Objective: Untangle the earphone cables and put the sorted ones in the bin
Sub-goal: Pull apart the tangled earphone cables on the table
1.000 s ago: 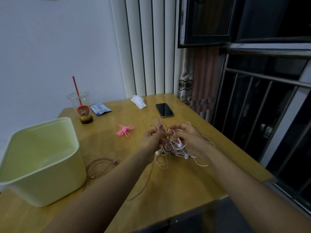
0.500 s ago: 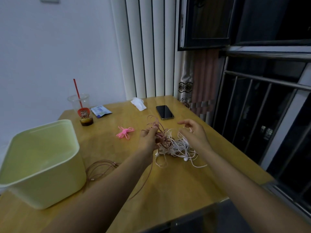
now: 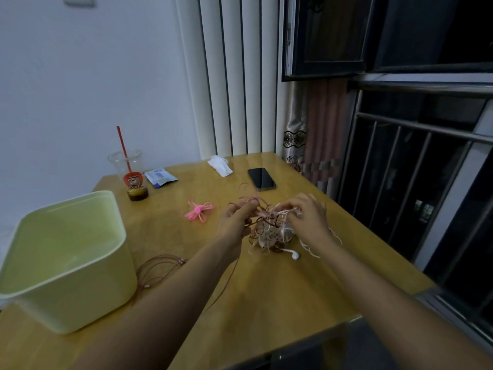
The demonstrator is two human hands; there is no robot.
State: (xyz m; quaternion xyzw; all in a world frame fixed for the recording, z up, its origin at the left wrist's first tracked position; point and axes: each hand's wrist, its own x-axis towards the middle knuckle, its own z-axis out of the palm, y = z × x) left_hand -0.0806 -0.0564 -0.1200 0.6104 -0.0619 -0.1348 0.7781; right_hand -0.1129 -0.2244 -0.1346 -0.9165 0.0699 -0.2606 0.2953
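Between phone [image 3: 261, 178] and bin [image 3: 80, 297], fingers [image 3: 249, 206] of left hand [image 3: 234, 222] and right hand [image 3: 309, 217] pinch the cable tangle [image 3: 269, 233] — pink bundle [image 3: 198, 210] nearby.

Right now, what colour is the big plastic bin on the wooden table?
The square plastic bin is pale green all over, with no pattern; the head view shows it best.

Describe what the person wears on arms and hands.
The left forearm and right forearm are bare; no sleeves show. The left hand and the right hand wear no gloves; no watch, bracelet or ring is visible.
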